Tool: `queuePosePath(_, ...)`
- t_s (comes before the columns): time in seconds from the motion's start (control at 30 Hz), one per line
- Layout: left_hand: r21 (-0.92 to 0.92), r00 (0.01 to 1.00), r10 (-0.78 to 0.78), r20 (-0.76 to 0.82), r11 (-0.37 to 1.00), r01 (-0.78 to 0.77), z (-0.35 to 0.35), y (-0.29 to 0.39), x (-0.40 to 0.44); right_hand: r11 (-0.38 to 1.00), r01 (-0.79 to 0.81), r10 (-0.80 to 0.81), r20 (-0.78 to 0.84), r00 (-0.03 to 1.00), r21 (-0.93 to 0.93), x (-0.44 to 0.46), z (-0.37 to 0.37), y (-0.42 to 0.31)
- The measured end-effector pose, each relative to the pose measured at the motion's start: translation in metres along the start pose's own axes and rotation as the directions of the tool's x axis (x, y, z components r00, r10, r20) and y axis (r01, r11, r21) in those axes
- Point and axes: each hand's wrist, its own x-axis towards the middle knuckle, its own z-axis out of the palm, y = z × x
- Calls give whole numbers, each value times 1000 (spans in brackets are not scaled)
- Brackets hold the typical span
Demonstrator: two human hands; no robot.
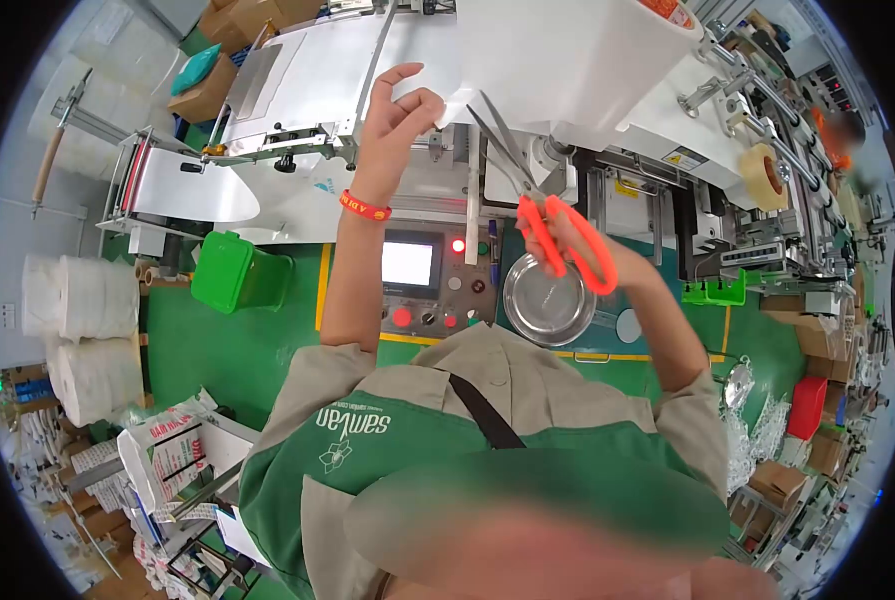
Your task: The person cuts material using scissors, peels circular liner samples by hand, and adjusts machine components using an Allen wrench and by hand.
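My left hand [399,125], with a red wristband [365,206], is raised at the machine's front. Its thumb and fingers pinch the lower edge of a white sheet [507,60] that hangs down from the roll. In my right hand [567,235] is a pair of scissors [534,190] with orange handles. Their blades are spread and point up and left, with the tips close to the sheet's edge, just right of my left hand. Whether the blades touch the sheet I cannot tell.
Below my hands are a control panel [407,262] with a lit screen and a round metal bowl [550,300]. A green bin [235,272] stands on the floor to the left. Machine rollers and a tape roll [762,177] are at right. Stacked white rolls [92,300] stand far left.
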Motion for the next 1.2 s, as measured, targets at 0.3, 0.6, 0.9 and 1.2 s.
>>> queuePosePath(0.3, 12, 1000, 13, 26, 1000, -14, -10, -4, 7, 880, -308, 267, -160, 950, -362, 11, -5, -85)
queuePosePath(0.6, -527, 697, 296, 653, 839, 137, -65, -10, -52, 795, 118, -21, 168, 986, -595, -129, -47, -19)
queuePosePath(0.9, 326, 554, -526, 646, 846, 423, 183, -147, -148, 576, -750, -15, -921, 390, -327, -275, -166, 267)
queuePosePath(1.2, 268, 663, -582, 470, 810, 521, 262, -190, -214, 778, -258, -425, -783, 454, -572, -230, -135, 286)
